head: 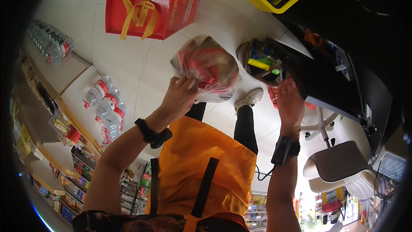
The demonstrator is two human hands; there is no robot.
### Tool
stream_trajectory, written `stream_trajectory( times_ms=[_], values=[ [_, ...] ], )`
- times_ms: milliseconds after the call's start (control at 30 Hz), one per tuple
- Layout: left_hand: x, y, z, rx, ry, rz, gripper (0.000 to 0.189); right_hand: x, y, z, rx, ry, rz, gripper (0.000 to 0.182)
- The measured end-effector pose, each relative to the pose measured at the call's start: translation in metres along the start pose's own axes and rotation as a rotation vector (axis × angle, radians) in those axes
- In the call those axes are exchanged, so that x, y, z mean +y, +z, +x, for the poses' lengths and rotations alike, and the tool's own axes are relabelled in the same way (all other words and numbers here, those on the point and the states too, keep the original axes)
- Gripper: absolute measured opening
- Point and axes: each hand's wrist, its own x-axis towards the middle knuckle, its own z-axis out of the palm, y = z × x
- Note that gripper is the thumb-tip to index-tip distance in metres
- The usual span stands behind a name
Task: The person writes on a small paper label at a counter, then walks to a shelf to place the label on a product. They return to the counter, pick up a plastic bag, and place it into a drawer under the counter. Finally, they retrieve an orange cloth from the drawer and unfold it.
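Observation:
My left hand (181, 95) is closed on the near edge of a clear plastic bag (209, 67) with red items inside, blurred by motion. To the right, my right hand (290, 103) is raised beside the black desk; its fingertips are near red plastic (273, 96), and whether they grip anything cannot be told. Just beyond it, a dark bag (254, 58) holds green, blue and yellow packages. Both wrists wear black straps with a device. An orange apron (206, 164) hangs in front of me.
On the tiled floor stands a red gift box (141, 13) with yellow ribbon handles. Large water bottles (111, 103) stand at left beside stocked shelves (64, 119). A yellow-rimmed container (273, 6) is at the top right. A padded swivel chair (341, 164) sits by the black desk (328, 87).

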Motion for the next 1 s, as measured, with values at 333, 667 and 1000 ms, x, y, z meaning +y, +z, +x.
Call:
stream_trajectory(
  times_ms=[333,667,1000],
  values=[
    [0.025,-0.066,0.003,0.154,0.095,-0.281,0.021,0.027,-0.086,-0.053,0.148,-0.087,-0.214,0.020],
    [0.038,-0.097,0.007,0.218,0.226,-0.409,0.025,0.033,-0.170,-0.105,0.003,-0.159,-0.464,0.034],
    [0.043,-0.081,-0.001,0.396,0.219,-0.525,0.030,0.023,-0.180,-0.079,0.059,-0.181,-0.788,0.036]
  ],
)
